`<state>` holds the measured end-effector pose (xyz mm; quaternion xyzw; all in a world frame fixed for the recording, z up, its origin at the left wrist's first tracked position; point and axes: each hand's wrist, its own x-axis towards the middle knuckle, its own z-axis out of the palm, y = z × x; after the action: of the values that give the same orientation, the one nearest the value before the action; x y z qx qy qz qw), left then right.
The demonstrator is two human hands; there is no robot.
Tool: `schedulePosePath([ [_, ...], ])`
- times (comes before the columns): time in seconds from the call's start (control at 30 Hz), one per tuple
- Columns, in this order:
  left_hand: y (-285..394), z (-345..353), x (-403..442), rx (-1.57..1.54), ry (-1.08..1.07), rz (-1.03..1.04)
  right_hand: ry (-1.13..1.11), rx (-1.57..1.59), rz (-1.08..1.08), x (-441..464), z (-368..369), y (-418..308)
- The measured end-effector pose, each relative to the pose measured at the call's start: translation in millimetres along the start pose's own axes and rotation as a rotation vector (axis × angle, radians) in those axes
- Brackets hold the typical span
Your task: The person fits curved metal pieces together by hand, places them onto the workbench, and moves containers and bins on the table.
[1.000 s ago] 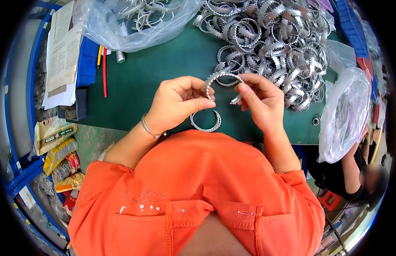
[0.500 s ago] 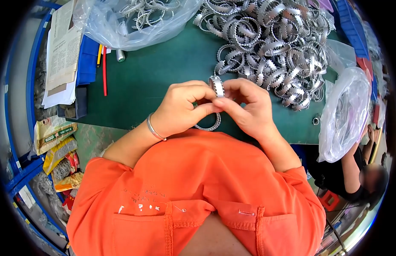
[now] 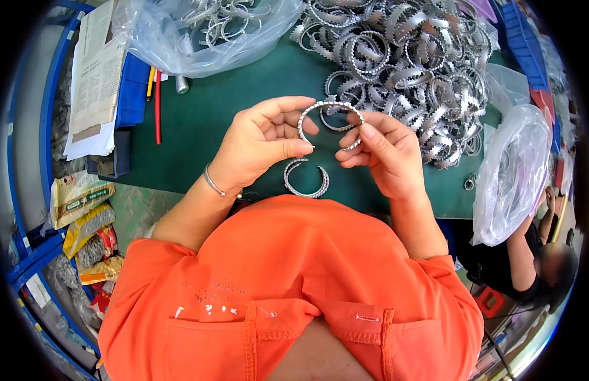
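Note:
Between my two hands stands an open, silvery metal ring with toothed edges [image 3: 332,103], its round face turned toward me and its gap at the bottom. My left hand [image 3: 259,132] has thumb and forefinger at the ring's left side. On the right side, my right hand [image 3: 389,152] pinches it between thumb and fingers. Below the hands a second open toothed ring [image 3: 323,184] lies on the green table [image 3: 205,120], close to my orange clothing. A large heap of similar rings [image 3: 408,76] spreads just beyond my right hand.
At the back left sits a clear plastic bag [image 3: 180,60] with more rings inside. Papers [image 3: 94,82], a blue bin [image 3: 132,92] and a red stick [image 3: 158,108] are at left. Another plastic bag [image 3: 510,178] hangs by the right edge, near another person [image 3: 523,254].
The held ring has turned from edge-on to face-on, and my hands have moved apart around it. The ring on the table below now shows more fully.

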<state>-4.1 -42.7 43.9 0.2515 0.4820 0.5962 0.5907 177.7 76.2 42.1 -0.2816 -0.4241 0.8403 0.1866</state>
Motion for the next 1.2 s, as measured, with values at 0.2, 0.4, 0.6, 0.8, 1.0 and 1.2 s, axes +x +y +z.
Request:
schedulePosePath([
  [0.2, -4, -2, 0, -0.08, -0.036, 0.009, 0.005, 0.051, 0.022, 1, -1, -4],
  [0.4, -5, -5, -1, -0.086, -0.061, 0.008, 0.012, 0.019, 0.008, -2, 1, -2],
  [0.6, -9, -5, 1, -0.084, -0.107, 0.001, 0.017, -0.145, -0.341, -7, 12, -1],
  [0.8, -15, -6, 1, -0.066, -0.116, 0.04, -0.017, -0.513, -0.628, -8, 15, -1],
  [1.0, -10, -4, 0, -0.026, -0.081, 0.076, -0.013, -0.652, -0.703, -4, 7, -2],
  [1.2, 2, 1, 0, 0.098, -0.015, 0.28, 0.043, -0.176, -0.176, -5, 7, 2],
])
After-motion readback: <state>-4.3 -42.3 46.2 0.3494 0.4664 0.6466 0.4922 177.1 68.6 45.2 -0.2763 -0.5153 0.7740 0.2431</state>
